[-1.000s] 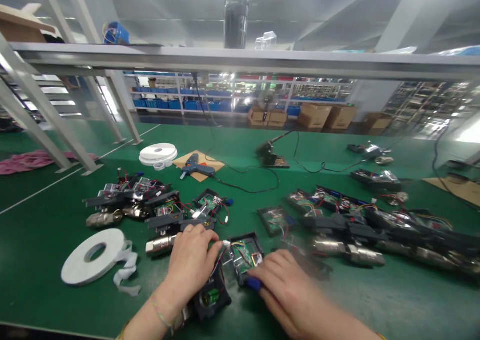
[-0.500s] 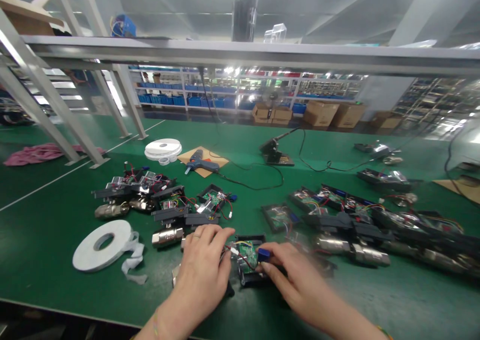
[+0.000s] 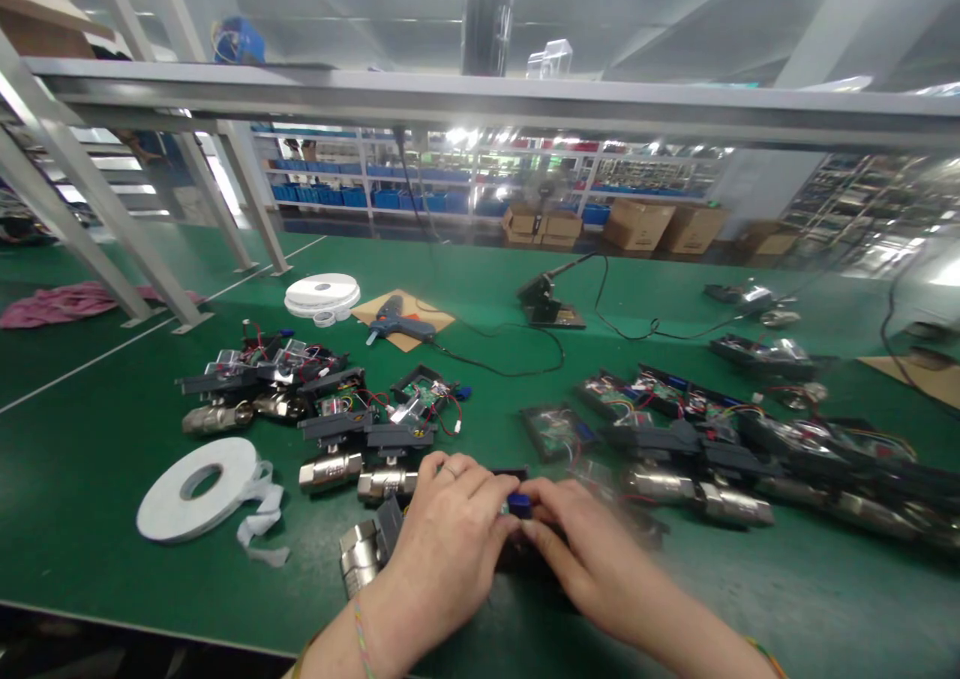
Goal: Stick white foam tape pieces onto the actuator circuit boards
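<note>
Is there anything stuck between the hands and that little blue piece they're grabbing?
No, nothing visible. The left hand and right hand meet right at the small blue part, fingers touching it, over a black module mostly hidden beneath them.

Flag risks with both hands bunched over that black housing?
Both hands, left hand and right hand, hide the black plastic housing, so thin wires could get pinched unseen. The small blue connector sits between fingertips and could slip. The silver metal valve body beside the left wrist could get knocked.
</note>
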The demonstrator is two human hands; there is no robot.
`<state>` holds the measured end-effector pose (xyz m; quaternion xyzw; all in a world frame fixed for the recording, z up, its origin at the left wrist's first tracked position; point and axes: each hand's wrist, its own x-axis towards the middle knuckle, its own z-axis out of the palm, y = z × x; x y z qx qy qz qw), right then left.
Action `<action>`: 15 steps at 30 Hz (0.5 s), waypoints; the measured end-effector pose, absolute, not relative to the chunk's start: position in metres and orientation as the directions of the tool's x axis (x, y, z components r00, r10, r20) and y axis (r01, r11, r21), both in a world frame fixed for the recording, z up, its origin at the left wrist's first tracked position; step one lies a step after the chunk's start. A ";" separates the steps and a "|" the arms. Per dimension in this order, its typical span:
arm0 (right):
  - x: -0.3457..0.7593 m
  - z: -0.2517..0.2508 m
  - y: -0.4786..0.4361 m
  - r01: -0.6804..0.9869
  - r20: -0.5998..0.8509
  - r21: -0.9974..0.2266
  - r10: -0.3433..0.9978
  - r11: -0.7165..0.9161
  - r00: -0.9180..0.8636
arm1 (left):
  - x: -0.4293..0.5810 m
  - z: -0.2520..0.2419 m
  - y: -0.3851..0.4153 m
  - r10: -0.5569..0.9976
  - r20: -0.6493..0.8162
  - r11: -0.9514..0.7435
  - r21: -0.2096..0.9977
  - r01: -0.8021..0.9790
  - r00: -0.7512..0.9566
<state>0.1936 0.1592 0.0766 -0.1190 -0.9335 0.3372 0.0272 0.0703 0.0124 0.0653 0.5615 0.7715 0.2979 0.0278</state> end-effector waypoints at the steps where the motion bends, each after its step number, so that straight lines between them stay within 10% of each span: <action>1: 0.194 0.077 0.159 0.205 -0.030 -0.645 0.244 0.736 -0.969 | 0.070 0.065 0.008 0.890 0.286 0.179 0.495 0.850 -0.354; 15: 0.196 0.077 0.163 0.197 -0.033 -0.639 0.229 0.744 -0.973 | 0.053 0.077 0.012 0.953 0.049 0.275 0.271 0.922 -0.299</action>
